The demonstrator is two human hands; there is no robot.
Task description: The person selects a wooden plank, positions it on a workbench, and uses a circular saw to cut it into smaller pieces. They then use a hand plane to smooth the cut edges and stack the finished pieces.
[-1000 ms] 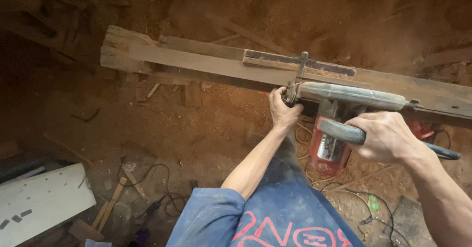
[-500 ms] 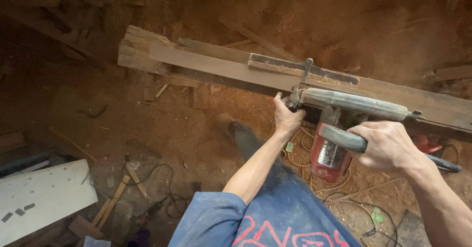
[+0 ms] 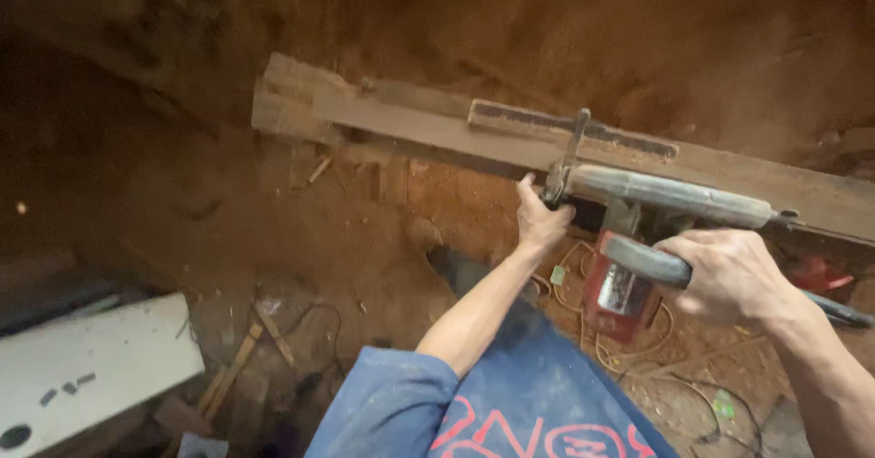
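A: Starting at the left, what is lying there?

B: A flat white board (image 3: 87,376) is resting on the dusty red earth floor (image 3: 301,239), with thin wooden sticks (image 3: 232,371) beside it. Further right, a long weathered wooden beam (image 3: 410,121) is running across the scene.

A: And the hands?

B: The left hand (image 3: 540,221) is clamping around the front grip of a grey, dust-coated handheld power planer (image 3: 665,198) that is sitting on the beam. The right hand (image 3: 729,276) is closing around the rear handle. They are working apart, one at each end of the tool.

A: How far along is the work?

B: The planer is sitting around the beam's middle, so I am judging the stretch toward the left end undone.

A: Anything unclear?

B: The beam's right end is running out of view, the blade is hiding under the tool, and a red object (image 3: 620,298) below it is hard to identify.
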